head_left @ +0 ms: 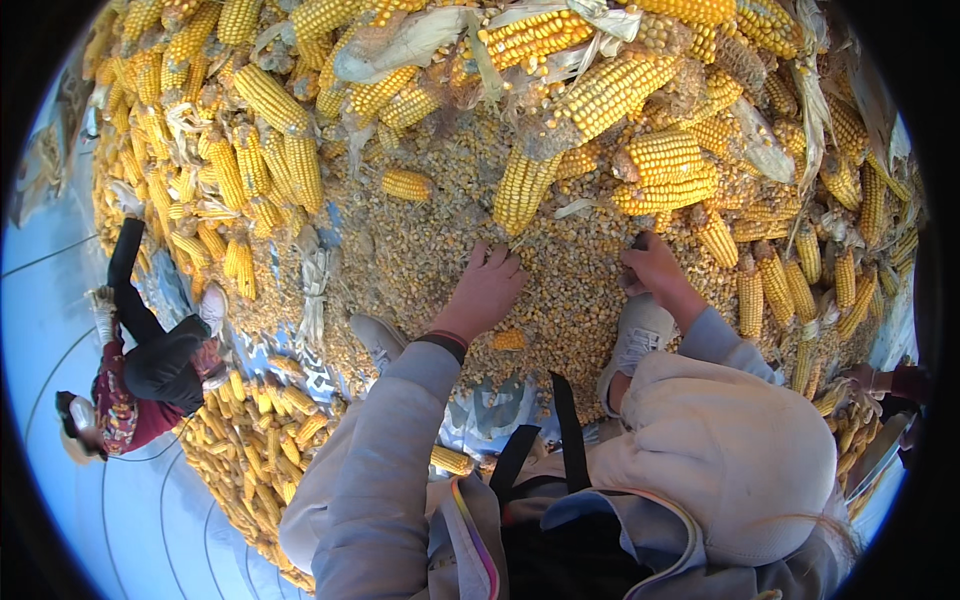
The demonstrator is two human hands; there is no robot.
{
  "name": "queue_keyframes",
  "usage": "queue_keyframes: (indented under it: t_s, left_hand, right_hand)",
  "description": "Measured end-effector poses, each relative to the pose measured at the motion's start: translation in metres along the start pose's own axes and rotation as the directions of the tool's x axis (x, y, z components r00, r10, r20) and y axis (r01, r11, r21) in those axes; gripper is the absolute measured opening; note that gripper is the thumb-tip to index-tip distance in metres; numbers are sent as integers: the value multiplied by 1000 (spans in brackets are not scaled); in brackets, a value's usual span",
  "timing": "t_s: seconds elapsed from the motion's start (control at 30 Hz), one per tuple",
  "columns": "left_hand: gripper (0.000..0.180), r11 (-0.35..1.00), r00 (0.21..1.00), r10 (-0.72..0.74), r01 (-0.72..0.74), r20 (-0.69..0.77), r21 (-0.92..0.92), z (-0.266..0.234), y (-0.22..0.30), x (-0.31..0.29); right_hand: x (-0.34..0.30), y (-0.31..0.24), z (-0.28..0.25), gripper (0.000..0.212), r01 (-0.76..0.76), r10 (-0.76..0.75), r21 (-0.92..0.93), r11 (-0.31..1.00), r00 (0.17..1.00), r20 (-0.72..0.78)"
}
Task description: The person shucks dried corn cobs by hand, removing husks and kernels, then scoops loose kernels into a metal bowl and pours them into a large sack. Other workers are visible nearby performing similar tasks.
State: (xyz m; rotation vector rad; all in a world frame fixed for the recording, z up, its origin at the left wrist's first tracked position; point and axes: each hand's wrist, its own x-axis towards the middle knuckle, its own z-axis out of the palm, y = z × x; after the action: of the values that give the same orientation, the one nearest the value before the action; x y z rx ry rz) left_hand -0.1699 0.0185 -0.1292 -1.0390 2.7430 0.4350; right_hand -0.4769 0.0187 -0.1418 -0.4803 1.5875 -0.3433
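Loose corn kernels [420, 270] cover the ground before me, mixed with bits of chaff. My left hand [485, 292] rests on these kernels, palm down, its fingers stretched forward and a little apart. Just beyond its fingertips an ear of corn [525, 190] leans down from the heap. My right hand [657, 270] is lower right of that ear, close over the kernels. Its fingers are bent together, with a small dark thing [642, 241] at the tips that I cannot make out. A short piece of cob [508, 340] lies beside my left wrist.
A heap of yellow ears [260, 160] with dry husks [405, 45] rises ahead and on both sides. My shoes [640, 335] stand among the kernels. At left a person [140, 385] sits by more ears; another person's hand [868, 378] shows at right. Blue sheeting [60, 300] lies beneath.
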Motion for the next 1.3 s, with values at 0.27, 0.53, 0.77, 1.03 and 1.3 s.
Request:
queue_keyframes:
  t_s: [0.27, 0.53, 0.77, 1.03, 1.3]
  left_hand:
    - [18, 984, 978, -110, 83, 175, 155, 2, -53, -36]
    - [24, 738, 800, -597, 577, -60, 351, -29, -111, -109]
    - [24, 992, 973, -100, 82, -209, -94, -5, -23, -27]
    - [30, 996, 999, 16, -19, -41, -85, 16, -2, 25]
    - [30, 952, 963, -241, 210, 122, 224, 3, -46, -10]
  right_hand:
    - [-2, 2, -5, 41, -24, 21, 74, 997, 999, 38]
    - [-5, 0, 2, 37, 8, -7, 52, 999, 1000, -19]
    - [-2, -3, -9, 28, -72, 54, 142, 987, 991, 126]
    - [-1, -3, -16, 32, -128, 109, 140, 982, 985, 134]
    - [-8, -2, -5, 32, 44, -39, -67, 997, 996, 75]
